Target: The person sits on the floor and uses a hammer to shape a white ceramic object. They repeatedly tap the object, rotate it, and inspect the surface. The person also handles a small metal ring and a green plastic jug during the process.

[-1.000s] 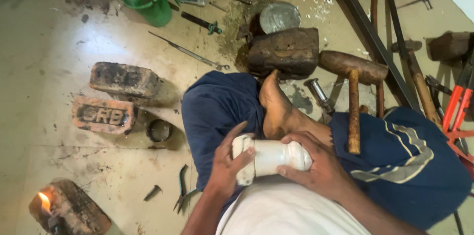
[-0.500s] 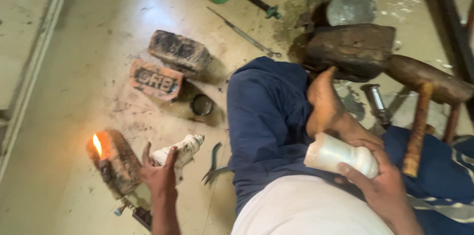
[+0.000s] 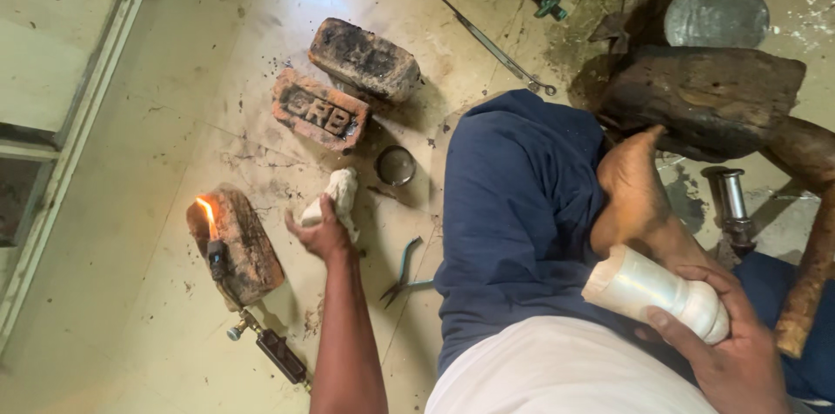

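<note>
Beside the torch flame (image 3: 205, 214), hands grip rag (image 3: 337, 196) and bottle (image 3: 654, 290).

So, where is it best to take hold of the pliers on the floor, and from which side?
Probably by the two handles, closed together. The pliers lie flat on the floor between the left hand and the blue trouser leg, handles spread toward the leg. Coming from above looks best, away from the flame.

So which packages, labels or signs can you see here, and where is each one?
Stamped brick: on the floor left of the knee, reddish block with raised lettering on top.
White plastic container: held in the right hand over the lap, rounded, no label visible.
No screens or signs in view.
</note>
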